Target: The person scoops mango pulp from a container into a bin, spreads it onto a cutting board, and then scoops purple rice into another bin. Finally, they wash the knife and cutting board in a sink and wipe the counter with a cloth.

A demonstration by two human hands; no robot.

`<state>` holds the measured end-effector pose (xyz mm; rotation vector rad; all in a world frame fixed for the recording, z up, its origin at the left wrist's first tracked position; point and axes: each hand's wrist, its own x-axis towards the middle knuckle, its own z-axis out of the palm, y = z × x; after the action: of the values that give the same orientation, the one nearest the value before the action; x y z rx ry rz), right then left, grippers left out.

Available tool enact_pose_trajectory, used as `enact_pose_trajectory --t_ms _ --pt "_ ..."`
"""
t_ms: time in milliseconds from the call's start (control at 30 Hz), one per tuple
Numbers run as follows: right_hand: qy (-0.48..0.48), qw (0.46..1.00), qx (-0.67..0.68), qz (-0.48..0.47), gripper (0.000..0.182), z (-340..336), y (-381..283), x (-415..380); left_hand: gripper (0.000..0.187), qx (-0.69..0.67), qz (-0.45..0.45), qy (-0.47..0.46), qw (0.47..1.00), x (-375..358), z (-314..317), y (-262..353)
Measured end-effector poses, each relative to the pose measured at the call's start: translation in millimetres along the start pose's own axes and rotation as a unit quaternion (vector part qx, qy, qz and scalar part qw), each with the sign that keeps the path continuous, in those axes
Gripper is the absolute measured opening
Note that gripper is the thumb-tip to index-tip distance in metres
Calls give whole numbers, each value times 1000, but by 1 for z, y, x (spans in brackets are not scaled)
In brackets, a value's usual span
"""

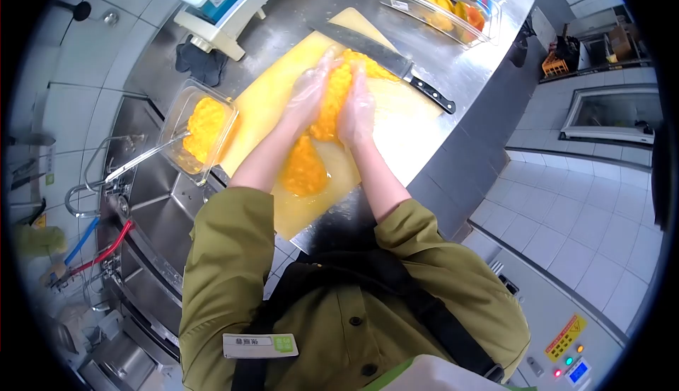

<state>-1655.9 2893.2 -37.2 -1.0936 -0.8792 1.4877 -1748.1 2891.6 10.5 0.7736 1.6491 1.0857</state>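
Observation:
My left hand (pixel 305 95), in a clear plastic glove, presses against the left side of a heap of chopped orange fruit (pixel 331 104) that looks like mango. Against its right side is my right hand (pixel 358 108), gloved the same way; the fruit is squeezed between both palms. A second mound of orange fruit (pixel 305 170) lies nearer to me on the wet yellow cutting board (pixel 258 108). Beyond the hands, a large knife (pixel 378 53) with a black handle rests across the board. Fingertips are partly hidden by fruit and glare.
At left, a clear container (pixel 225 136) holds orange pulp and a metal-handled utensil (pixel 147 162), beside the sink (pixel 166 203). A scale (pixel 230 16) and dark cloth (pixel 200 62) are at the back left. A clear bin (pixel 403 3) with yellow and orange fruit stands at the back right.

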Motion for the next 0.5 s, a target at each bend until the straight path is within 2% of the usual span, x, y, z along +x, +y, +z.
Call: enact_pose_trajectory --t_ms 67,133,200,267,300,333,400,433,467,500 --pt "19 993 99 54 42 15 -12 -5 57 -91 50 18 994 -6 2 -7" --pt "36 974 200 102 47 26 -34 -12 52 -251 18 44 967 -16 8 2" --pt "18 998 -35 -51 43 24 -37 -18 48 -372 -11 55 926 -28 13 17" --pt "5 999 6 -39 41 25 -48 -22 45 -456 -38 58 888 -41 13 31" --pt "-3 985 163 54 40 33 -63 -23 44 -466 -15 60 883 -42 12 29" --pt "-13 938 312 151 40 43 -73 -25 44 -475 9 67 877 -42 9 25" --pt "-95 943 298 115 40 57 -73 -31 44 -474 54 91 874 -58 -12 35" --pt "-133 942 293 97 40 67 -75 -38 44 -454 126 114 875 -60 -30 32" --pt "-166 977 109 -71 40 82 -74 -50 44 -431 195 133 871 -60 -49 30" --pt "-181 966 -26 -183 45 97 -78 -61 44 -404 263 148 863 -63 -67 27"
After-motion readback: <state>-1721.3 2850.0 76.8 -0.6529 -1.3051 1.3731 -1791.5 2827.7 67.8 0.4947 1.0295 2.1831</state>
